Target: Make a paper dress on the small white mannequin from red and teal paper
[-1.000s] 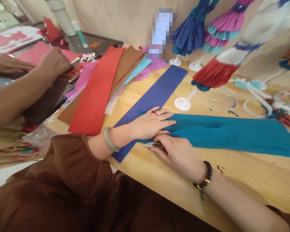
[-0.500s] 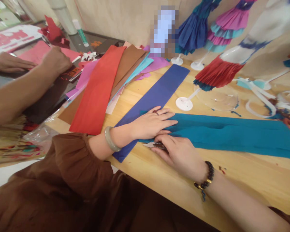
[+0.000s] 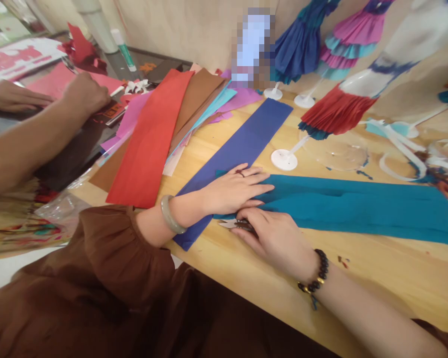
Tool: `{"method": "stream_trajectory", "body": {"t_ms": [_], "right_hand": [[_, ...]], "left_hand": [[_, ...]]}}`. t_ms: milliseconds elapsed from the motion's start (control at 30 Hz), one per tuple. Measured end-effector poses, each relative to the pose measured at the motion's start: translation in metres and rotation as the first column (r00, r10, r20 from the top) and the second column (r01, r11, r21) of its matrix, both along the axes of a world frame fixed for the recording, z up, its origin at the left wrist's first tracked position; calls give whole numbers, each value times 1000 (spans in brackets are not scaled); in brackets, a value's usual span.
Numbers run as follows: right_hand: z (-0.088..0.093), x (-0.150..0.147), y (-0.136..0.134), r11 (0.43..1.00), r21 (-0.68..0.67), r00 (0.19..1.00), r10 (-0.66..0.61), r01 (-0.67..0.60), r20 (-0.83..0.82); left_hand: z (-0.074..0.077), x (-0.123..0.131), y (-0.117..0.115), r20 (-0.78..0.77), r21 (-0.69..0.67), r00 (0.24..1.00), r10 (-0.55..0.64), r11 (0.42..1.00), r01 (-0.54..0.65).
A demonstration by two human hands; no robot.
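Note:
My left hand (image 3: pixel 237 191) lies flat with fingers spread on the left end of a long teal strip (image 3: pixel 358 206), which looks like paper or thin cloth. Beneath my left wrist a blue strip (image 3: pixel 242 136) runs diagonally. Just below the left fingers, my right hand (image 3: pixel 272 233) is closed round a small pointed blade with a dark handle (image 3: pixel 229 224). Its silvery tip points left, beside the teal strip's near edge. My right fingers hide most of the handle, so the exact kind of tool cannot be told.
Red (image 3: pixel 149 144) and brown strips (image 3: pixel 203 94) lie fanned at the left. Pleated dresses on white stands (image 3: pixel 283 159) line the back. White curled strips (image 3: pixel 399 149) lie at the right. Another person's hands (image 3: pixel 85 94) work at the far left, near a glue stick (image 3: pixel 124 49).
The blade in my right hand has shifted very slightly to the left. My left hand and the teal strip stay in place.

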State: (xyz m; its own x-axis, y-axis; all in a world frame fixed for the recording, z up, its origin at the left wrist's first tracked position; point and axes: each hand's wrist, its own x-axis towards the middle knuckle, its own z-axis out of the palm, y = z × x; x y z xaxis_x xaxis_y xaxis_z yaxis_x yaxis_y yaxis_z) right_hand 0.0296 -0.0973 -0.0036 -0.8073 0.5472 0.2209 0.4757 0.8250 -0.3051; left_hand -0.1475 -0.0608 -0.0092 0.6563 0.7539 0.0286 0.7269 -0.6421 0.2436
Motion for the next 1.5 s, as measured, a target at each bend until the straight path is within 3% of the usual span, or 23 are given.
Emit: {"method": "stream_trajectory", "body": {"t_ms": [700, 1500], "right_hand": [[4, -4, -6, 998, 48, 997, -51, 49, 55], [3, -12, -7, 998, 54, 999, -11, 9, 32]], "left_hand": [[-1, 0, 0, 18, -7, 1000, 5, 1000, -5], [-4, -1, 0, 10, 36, 1000, -11, 999, 10]]}}
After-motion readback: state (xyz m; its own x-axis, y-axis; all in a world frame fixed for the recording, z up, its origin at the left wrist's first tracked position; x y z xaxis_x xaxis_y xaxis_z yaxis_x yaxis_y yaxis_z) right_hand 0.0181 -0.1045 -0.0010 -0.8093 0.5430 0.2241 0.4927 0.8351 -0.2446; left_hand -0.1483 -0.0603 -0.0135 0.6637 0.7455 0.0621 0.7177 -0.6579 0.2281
